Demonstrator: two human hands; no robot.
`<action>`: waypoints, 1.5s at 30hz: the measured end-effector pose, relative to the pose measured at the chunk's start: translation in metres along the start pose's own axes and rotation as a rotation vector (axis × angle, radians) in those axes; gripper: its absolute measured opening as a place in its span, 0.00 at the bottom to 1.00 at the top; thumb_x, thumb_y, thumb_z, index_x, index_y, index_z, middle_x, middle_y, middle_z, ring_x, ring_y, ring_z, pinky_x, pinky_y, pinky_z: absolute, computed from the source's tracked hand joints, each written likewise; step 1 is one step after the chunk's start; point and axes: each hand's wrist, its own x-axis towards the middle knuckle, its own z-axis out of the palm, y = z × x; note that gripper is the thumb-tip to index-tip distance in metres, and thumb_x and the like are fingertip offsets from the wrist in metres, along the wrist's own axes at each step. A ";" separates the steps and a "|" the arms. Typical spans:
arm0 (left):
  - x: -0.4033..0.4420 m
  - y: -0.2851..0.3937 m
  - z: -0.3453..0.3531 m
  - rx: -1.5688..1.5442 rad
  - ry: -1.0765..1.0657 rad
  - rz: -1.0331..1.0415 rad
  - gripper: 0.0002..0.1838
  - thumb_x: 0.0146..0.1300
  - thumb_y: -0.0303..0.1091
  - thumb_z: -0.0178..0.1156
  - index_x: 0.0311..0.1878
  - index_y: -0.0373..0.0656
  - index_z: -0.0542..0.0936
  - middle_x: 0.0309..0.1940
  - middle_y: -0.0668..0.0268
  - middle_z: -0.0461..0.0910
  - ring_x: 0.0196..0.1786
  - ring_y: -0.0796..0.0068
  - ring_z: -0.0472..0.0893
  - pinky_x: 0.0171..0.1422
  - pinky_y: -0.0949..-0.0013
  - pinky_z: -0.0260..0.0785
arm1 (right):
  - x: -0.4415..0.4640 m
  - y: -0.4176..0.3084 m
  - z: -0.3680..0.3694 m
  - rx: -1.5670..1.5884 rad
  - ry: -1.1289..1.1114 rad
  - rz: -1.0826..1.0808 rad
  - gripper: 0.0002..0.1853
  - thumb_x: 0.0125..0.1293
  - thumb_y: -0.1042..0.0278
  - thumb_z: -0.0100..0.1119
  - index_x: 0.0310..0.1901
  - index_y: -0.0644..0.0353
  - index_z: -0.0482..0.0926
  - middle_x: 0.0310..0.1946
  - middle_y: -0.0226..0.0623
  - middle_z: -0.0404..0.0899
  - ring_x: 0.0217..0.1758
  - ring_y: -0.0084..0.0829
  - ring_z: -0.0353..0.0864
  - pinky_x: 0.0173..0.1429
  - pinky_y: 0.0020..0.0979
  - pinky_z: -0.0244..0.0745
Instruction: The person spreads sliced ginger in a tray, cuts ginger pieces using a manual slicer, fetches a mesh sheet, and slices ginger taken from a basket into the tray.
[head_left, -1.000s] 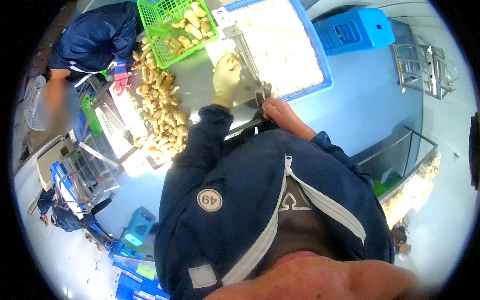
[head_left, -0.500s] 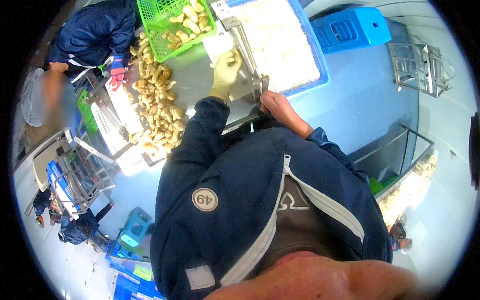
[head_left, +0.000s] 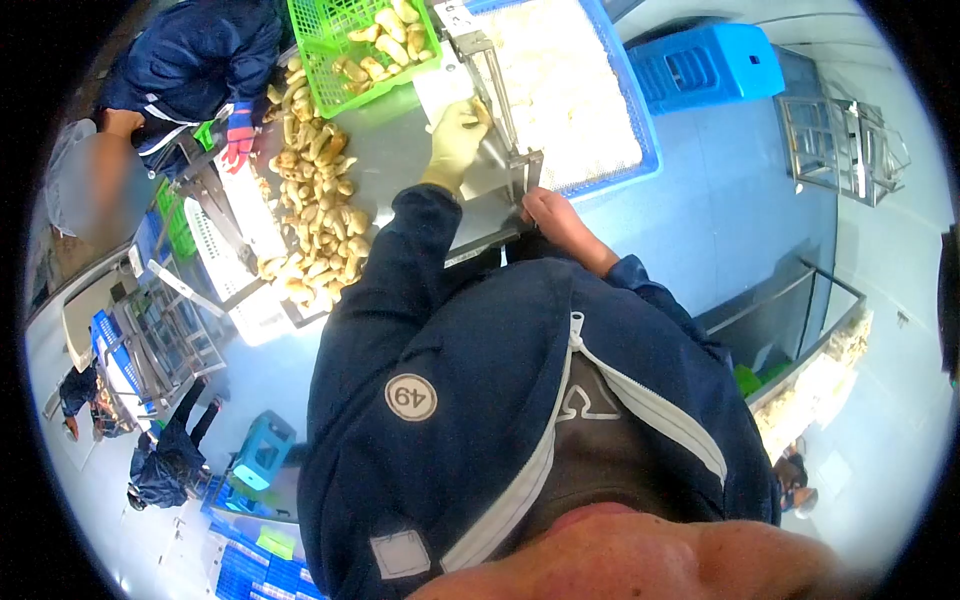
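My left hand (head_left: 457, 146), in a pale yellow glove, holds a small brownish piece (head_left: 483, 113) that looks like a mushroom, beside the metal blade of a lever cutter (head_left: 503, 105). A white board (head_left: 440, 90) lies under the cutter. My right hand (head_left: 550, 213), bare, is closed around the cutter's near end, where the handle is mostly hidden by the fingers. On the far side of the blade is a blue basket (head_left: 652, 150) full of white slices (head_left: 560, 90). A green basket (head_left: 330, 95) with several brownish pieces stands left of the board.
A long pile of brownish pieces (head_left: 318, 205) covers the left of the steel table (head_left: 395, 150). Across it, a co-worker's red-and-blue gloved hand (head_left: 238, 140) rests at another cutter (head_left: 215, 215). A blue plastic stool (head_left: 705, 68) and a metal rack (head_left: 845, 140) stand right.
The view has shifted slightly. My left hand stays beside the blade with the piece, and my right hand stays on the handle. A distant person at lower left has changed posture.
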 end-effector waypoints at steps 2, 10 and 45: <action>0.007 -0.014 -0.001 0.031 -0.012 0.039 0.18 0.60 0.25 0.65 0.53 0.36 0.77 0.43 0.62 0.84 0.45 0.73 0.82 0.54 0.71 0.73 | -0.009 -0.031 -0.008 0.026 0.009 -0.010 0.23 0.71 0.54 0.43 0.29 0.66 0.75 0.23 0.45 0.78 0.28 0.42 0.77 0.38 0.38 0.71; 0.010 -0.018 0.002 -0.055 -0.064 -0.008 0.17 0.59 0.23 0.64 0.52 0.34 0.77 0.42 0.62 0.84 0.46 0.72 0.82 0.55 0.71 0.73 | -0.003 0.001 0.003 0.008 0.013 -0.033 0.20 0.70 0.56 0.43 0.31 0.65 0.76 0.25 0.46 0.78 0.29 0.42 0.78 0.39 0.37 0.72; 0.019 -0.023 0.004 -0.062 -0.080 -0.021 0.18 0.61 0.25 0.63 0.55 0.37 0.76 0.40 0.61 0.84 0.40 0.74 0.82 0.46 0.72 0.74 | -0.002 -0.013 -0.005 -0.047 -0.022 0.024 0.21 0.71 0.56 0.42 0.32 0.66 0.76 0.26 0.49 0.79 0.32 0.47 0.79 0.41 0.41 0.72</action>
